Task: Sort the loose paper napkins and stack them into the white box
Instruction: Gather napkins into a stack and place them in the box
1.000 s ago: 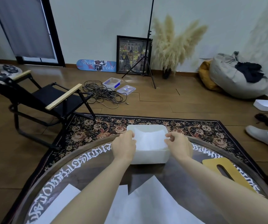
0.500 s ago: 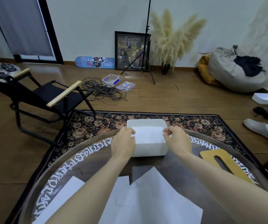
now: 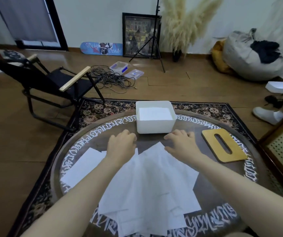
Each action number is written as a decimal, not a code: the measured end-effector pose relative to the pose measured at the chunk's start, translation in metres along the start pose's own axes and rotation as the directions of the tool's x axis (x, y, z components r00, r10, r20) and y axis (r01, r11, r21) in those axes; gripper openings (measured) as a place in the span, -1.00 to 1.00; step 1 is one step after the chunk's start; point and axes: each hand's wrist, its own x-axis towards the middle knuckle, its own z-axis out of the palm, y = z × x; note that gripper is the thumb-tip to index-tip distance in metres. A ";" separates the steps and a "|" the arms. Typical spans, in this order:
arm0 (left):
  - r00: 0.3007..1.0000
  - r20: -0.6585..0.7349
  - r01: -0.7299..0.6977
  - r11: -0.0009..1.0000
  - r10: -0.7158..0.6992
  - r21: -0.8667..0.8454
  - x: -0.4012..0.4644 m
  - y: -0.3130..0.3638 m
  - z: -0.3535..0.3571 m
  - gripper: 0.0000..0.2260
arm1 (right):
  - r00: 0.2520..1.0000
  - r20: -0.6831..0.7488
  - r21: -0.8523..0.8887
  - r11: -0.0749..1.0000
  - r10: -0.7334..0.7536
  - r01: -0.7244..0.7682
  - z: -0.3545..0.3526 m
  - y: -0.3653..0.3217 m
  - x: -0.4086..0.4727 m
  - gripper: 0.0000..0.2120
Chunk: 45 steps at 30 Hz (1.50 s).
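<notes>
The white box [image 3: 155, 127] stands at the far side of the round dark table [image 3: 222, 183], with a flat stack of white napkins [image 3: 155, 113] inside it. Several loose white napkins [image 3: 147, 183] lie overlapping on the table in front of me, one more [image 3: 84, 164] off to the left. My left hand [image 3: 122, 145] hovers palm down over the near napkins, fingers loosely curled, holding nothing. My right hand [image 3: 180, 142] is also palm down with relaxed fingers, just short of the box, holding nothing.
A yellow wooden lid with a slot [image 3: 224, 145] lies on the table to the right of the box. A black folding chair [image 3: 52, 82] stands on the floor to the left. A floral rug [image 3: 99, 108] lies under the table. A white shoe [image 3: 267, 115] is at the right.
Both hands have let go of the napkin laid in the box and drawn back toward me, now over the loose napkins. The camera has tilted down.
</notes>
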 end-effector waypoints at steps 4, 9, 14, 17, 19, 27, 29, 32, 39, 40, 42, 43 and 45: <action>0.999 0.047 0.013 1.000 -0.013 0.009 -0.041 -0.008 -0.002 -0.75 | 1.000 0.026 0.026 1.000 -0.003 0.002 0.004 -0.005 -0.035 -0.64; 0.997 0.075 0.017 0.997 -0.023 0.076 -0.081 -0.014 -0.005 -0.73 | 0.999 0.038 0.024 0.999 -0.029 0.028 0.010 -0.010 -0.071 -0.63; 0.992 0.117 0.038 0.997 -0.046 0.064 -0.109 -0.015 -0.004 -0.73 | 0.998 0.051 0.030 0.999 -0.038 0.037 0.011 -0.018 -0.092 -0.63; 0.991 0.129 0.032 0.997 -0.040 0.066 -0.123 -0.014 -0.001 -0.73 | 0.996 0.063 0.039 0.998 -0.055 0.053 0.016 -0.026 -0.104 -0.64; 0.987 0.154 0.031 0.997 -0.042 0.071 -0.131 -0.013 0.003 -0.72 | 0.994 0.089 0.046 0.997 -0.066 0.063 0.020 -0.031 -0.111 -0.65; 0.958 0.280 0.020 0.989 -0.062 0.149 -0.154 -0.024 0.028 -0.63 | 0.968 0.177 0.149 0.977 -0.180 0.154 0.035 -0.057 -0.115 -0.66; 0.954 0.293 0.012 0.983 -0.066 0.181 -0.156 -0.031 0.034 -0.60 | 0.954 0.200 0.150 0.970 -0.222 0.194 0.038 -0.066 -0.112 -0.62; 0.948 0.310 -0.002 0.976 -0.067 0.216 -0.159 -0.041 0.039 -0.56 | 0.923 0.259 0.133 0.957 -0.284 0.257 0.043 -0.081 -0.108 -0.55; 0.962 0.272 -0.038 0.968 -0.032 0.249 -0.161 -0.047 0.047 -0.59 | 0.840 0.419 0.015 0.928 -0.344 0.372 0.053 -0.100 -0.111 -0.45; 0.965 0.261 -0.046 0.965 -0.024 0.258 -0.161 -0.045 0.048 -0.62 | 0.838 0.425 0.005 0.926 -0.343 0.376 0.054 -0.102 -0.111 -0.45; 0.968 0.249 -0.055 0.964 -0.013 0.260 -0.161 -0.043 0.049 -0.66 | 0.840 0.420 -0.002 0.925 -0.343 0.379 0.053 -0.106 -0.111 -0.46; 0.969 0.247 -0.056 0.965 -0.009 0.255 -0.161 -0.044 0.049 -0.68 | 0.841 0.421 0.017 0.930 -0.339 0.366 0.054 -0.108 -0.112 -0.47; 0.971 0.237 -0.050 0.970 -0.008 0.239 -0.161 -0.048 0.049 -0.75 | 0.853 0.411 0.111 0.947 -0.321 0.303 0.056 -0.113 -0.110 -0.54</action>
